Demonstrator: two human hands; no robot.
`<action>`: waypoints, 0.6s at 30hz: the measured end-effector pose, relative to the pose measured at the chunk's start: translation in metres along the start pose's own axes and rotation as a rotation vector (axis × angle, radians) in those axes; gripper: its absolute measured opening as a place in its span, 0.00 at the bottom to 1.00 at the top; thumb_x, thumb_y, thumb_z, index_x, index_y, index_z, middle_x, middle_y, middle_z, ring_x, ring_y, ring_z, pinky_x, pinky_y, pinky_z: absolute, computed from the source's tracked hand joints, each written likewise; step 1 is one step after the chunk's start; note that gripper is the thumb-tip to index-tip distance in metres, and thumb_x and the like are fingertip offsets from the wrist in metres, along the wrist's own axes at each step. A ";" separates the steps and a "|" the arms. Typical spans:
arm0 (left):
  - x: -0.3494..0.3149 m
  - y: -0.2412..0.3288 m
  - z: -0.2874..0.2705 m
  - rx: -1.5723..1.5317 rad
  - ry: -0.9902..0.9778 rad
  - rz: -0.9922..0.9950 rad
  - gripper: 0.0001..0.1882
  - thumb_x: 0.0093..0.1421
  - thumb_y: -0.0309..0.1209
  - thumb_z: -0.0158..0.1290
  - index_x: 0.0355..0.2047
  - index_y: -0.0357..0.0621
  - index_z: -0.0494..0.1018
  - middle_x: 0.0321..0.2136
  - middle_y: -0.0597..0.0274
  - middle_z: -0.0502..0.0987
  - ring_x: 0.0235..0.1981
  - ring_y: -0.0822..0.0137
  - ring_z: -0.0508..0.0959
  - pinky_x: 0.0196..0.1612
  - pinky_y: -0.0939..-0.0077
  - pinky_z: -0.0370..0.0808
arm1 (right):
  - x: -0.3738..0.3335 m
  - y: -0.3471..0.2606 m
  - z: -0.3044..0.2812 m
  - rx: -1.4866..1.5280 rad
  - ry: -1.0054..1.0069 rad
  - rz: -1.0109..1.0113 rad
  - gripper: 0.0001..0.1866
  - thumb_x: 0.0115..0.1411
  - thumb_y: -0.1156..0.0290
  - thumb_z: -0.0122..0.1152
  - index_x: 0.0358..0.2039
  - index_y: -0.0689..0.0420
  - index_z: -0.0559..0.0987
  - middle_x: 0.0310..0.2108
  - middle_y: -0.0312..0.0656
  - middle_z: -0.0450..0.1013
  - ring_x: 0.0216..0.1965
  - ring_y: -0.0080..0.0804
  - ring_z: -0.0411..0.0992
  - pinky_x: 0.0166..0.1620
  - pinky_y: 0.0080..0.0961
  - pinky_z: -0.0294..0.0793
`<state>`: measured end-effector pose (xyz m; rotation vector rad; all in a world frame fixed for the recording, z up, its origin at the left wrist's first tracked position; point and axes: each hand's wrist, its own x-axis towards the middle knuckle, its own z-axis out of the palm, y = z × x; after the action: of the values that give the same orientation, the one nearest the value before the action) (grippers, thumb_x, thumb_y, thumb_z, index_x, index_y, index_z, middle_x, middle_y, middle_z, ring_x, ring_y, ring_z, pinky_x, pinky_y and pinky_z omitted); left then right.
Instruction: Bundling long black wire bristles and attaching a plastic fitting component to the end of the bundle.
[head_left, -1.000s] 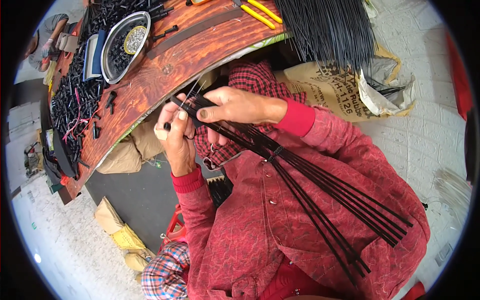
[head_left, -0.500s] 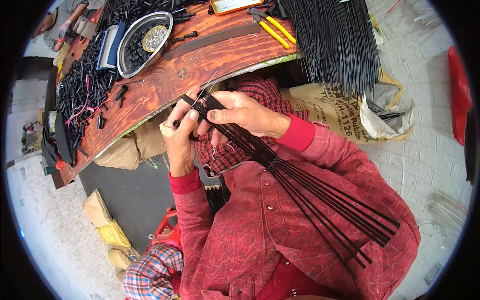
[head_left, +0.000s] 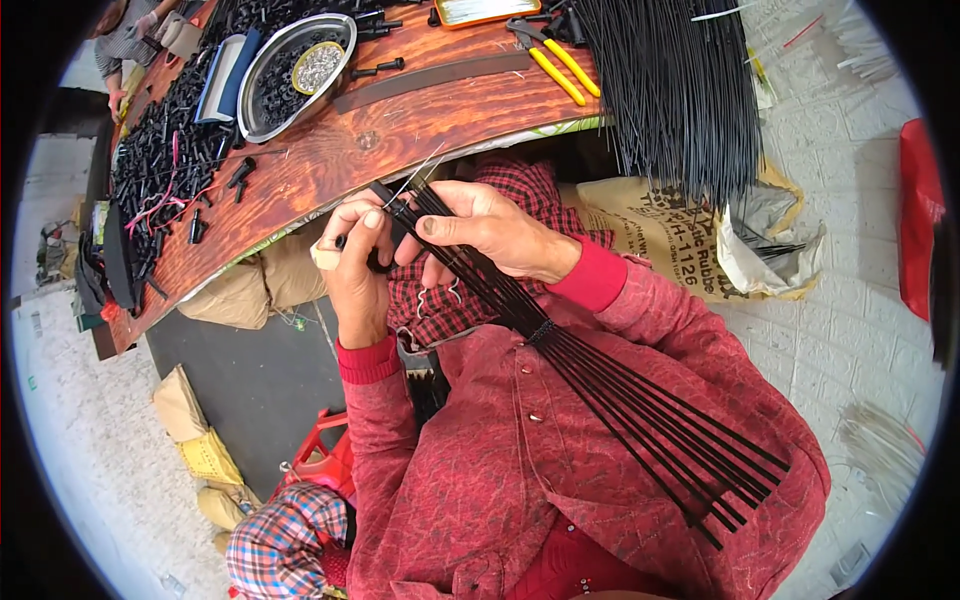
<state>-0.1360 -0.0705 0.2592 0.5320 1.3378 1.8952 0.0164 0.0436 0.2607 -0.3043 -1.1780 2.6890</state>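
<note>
A bundle of thin black rods [head_left: 640, 410] runs diagonally across my lap, tied round its middle. Its tails fan out over the red jacket at the lower right. My right hand [head_left: 490, 235] is wrapped round the bundle near its upper end, thumb on top. My left hand [head_left: 355, 250] is closed beside that end, its thumb and fingers pinching near one black rod tip. A small dark round end [head_left: 340, 241] shows among the left fingers, mostly hidden. Fine wire-like strands [head_left: 428, 165] stick up from the bundle's upper end.
On the wooden table [head_left: 430, 120] lie piled black fittings [head_left: 150, 180], a metal tray [head_left: 255, 100] with a dish of small silvery parts [head_left: 318, 68], and yellow-handled pliers [head_left: 565, 70]. Long black rods [head_left: 670, 100] overhang the edge above a sack [head_left: 650, 235]. Another person [head_left: 125, 50] is at far left.
Both hands keep their grip, with the left fingers shifted slightly at the bundle's end. The bundle's tails have swung a little and spread differently. The whole view has shifted slightly.
</note>
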 end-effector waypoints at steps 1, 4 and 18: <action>0.000 -0.001 -0.001 0.000 0.003 0.002 0.07 0.62 0.26 0.60 0.37 0.34 0.78 0.23 0.72 0.70 0.20 0.82 0.62 0.24 0.85 0.57 | -0.001 0.000 0.000 -0.003 0.009 0.004 0.23 0.70 0.60 0.58 0.55 0.65 0.71 0.42 0.50 0.79 0.30 0.32 0.80 0.33 0.24 0.80; 0.005 -0.008 -0.010 -0.110 -0.027 -0.101 0.08 0.62 0.27 0.58 0.40 0.34 0.76 0.20 0.75 0.65 0.19 0.82 0.59 0.23 0.84 0.55 | -0.001 0.000 0.000 -0.011 0.031 0.008 0.23 0.70 0.60 0.58 0.55 0.65 0.71 0.41 0.50 0.79 0.30 0.32 0.80 0.33 0.24 0.80; 0.010 -0.019 -0.018 -0.373 -0.220 -0.226 0.06 0.64 0.29 0.56 0.38 0.41 0.73 0.24 0.75 0.65 0.23 0.81 0.64 0.23 0.85 0.60 | 0.001 0.005 -0.006 0.081 -0.009 -0.018 0.21 0.69 0.63 0.60 0.53 0.66 0.72 0.41 0.50 0.80 0.29 0.32 0.81 0.32 0.24 0.84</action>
<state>-0.1488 -0.0704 0.2346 0.3688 0.8384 1.7831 0.0169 0.0446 0.2532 -0.2682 -1.0655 2.7168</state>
